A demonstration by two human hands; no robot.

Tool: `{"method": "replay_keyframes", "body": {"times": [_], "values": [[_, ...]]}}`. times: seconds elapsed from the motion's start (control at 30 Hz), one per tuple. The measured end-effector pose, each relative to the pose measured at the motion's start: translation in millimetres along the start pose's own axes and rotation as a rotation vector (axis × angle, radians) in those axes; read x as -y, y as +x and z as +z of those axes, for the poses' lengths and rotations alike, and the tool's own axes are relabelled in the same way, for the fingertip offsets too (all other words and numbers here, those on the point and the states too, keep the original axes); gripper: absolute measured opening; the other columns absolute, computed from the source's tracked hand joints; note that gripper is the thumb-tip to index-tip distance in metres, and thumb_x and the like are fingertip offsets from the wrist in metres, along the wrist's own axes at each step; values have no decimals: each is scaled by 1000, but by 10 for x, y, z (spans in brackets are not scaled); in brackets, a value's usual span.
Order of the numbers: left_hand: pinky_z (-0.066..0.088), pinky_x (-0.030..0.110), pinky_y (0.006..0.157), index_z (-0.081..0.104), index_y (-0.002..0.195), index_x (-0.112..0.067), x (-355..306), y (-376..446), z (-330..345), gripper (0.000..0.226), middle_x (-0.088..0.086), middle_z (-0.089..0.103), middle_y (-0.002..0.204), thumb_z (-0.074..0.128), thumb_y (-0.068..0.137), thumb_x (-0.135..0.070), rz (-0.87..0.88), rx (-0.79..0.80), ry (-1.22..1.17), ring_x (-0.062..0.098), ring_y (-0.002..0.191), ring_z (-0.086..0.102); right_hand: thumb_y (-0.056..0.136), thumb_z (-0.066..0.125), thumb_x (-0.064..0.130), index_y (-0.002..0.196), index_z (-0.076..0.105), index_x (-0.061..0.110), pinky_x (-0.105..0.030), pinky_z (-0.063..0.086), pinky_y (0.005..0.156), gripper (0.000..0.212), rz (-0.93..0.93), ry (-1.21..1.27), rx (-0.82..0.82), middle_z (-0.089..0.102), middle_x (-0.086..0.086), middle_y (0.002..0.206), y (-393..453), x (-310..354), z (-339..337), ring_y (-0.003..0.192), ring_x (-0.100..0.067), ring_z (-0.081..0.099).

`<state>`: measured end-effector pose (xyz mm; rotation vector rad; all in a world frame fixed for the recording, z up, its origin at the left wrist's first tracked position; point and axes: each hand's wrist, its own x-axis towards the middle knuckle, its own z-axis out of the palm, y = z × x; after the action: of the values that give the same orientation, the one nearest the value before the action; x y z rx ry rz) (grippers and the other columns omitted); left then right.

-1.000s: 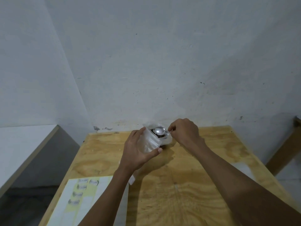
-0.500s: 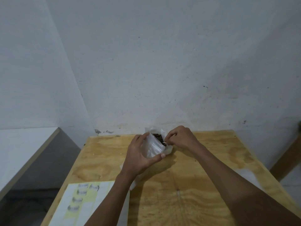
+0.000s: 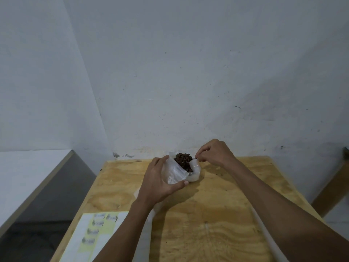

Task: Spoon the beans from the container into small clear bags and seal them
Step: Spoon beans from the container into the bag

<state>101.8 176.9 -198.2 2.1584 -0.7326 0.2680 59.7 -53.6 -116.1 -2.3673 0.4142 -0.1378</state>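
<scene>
Brown beans (image 3: 182, 158) heap the small metal spoon (image 3: 186, 160); your right hand (image 3: 215, 153) pinches its thin handle level above the translucent plastic container (image 3: 193, 174). Your left hand (image 3: 160, 183) curls around the small clear plastic bag (image 3: 174, 173), holding it beside the container, probably to shorten the transfer.

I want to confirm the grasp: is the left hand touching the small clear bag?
Touching. The head view shows the left hand wrapped around the small clear bag, with the thumb pressed on its lower edge and the fingers behind it.
</scene>
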Motion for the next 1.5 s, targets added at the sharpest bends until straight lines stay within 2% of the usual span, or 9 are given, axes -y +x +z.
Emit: {"method": "replay_keyframes", "body": {"times": [0.2, 0.37, 0.47, 0.67, 0.83, 1.0, 1.13, 1.3, 1.5], "values": [[51, 36, 97, 51, 144, -14, 2, 41, -31, 112, -5, 55, 125, 75, 59, -83, -12, 2, 26, 14, 116, 54, 80, 76, 15, 73, 82, 30, -37, 63, 81, 17, -47, 2, 8, 75, 13, 67, -78, 59, -121, 74, -6, 74], [47, 29, 97, 50, 146, -12, -96, 106, -53, 113, -2, 55, 131, 74, 60, -81, 13, -1, 23, 14, 120, 53, 77, 78, 15, 71, 80, 36, -25, 52, 65, 23, -114, -51, 34, 70, 18, 65, -208, 147, -155, 70, -5, 67], [48, 31, 98, 50, 146, -12, -130, 132, -58, 111, -1, 56, 134, 75, 60, -80, 30, -4, 41, 15, 121, 53, 74, 78, 20, 67, 75, 44, -29, 52, 61, 26, -198, -124, -11, 70, 16, 66, -290, 141, -162, 65, -13, 66], [45, 28, 98, 48, 147, -13, -164, 123, -45, 111, -1, 54, 137, 78, 62, -78, 59, -16, 55, 14, 123, 51, 75, 77, 25, 76, 78, 41, -22, 44, 58, 17, -363, -224, -137, 69, 17, 72, -384, 75, -220, 62, -1, 57], [46, 29, 100, 47, 148, -11, -149, 115, -69, 115, -1, 53, 140, 77, 61, -80, 70, -17, 41, 13, 125, 51, 78, 71, 20, 85, 81, 35, -25, 50, 59, 19, -270, -215, -277, 71, 13, 76, -372, 28, -196, 69, -7, 63], [48, 28, 98, 48, 148, -14, -141, 112, -41, 114, -4, 53, 136, 76, 60, -81, 33, 2, -13, 12, 122, 52, 83, 67, 17, 90, 81, 29, -20, 37, 49, 19, -84, -332, -194, 75, 7, 84, -235, 23, 24, 70, -14, 66], [50, 33, 101, 50, 146, -20, -164, 139, 23, 108, -8, 55, 134, 77, 60, -78, -5, 1, -98, 9, 121, 53, 87, 69, 16, 96, 81, 24, -24, 45, 61, 17, -44, -396, -169, 77, -1, 94, -146, 4, 251, 77, -20, 67], [53, 40, 102, 51, 144, -21, -180, 170, 80, 105, -8, 57, 134, 77, 60, -77, -23, -21, -147, 11, 121, 56, 84, 75, 24, 84, 83, 22, -34, 63, 67, 9, 26, -305, -56, 78, -2, 83, -56, -3, 478, 72, -21, 72], [53, 43, 102, 50, 145, -22, -176, 161, 93, 105, -8, 56, 137, 77, 60, -77, -40, -11, -158, 11, 123, 55, 69, 66, 20, 91, 79, 9, -57, 59, 76, 27, 119, -39, 5, 75, -15, 92, 44, -83, 499, 91, -37, 73]]}}
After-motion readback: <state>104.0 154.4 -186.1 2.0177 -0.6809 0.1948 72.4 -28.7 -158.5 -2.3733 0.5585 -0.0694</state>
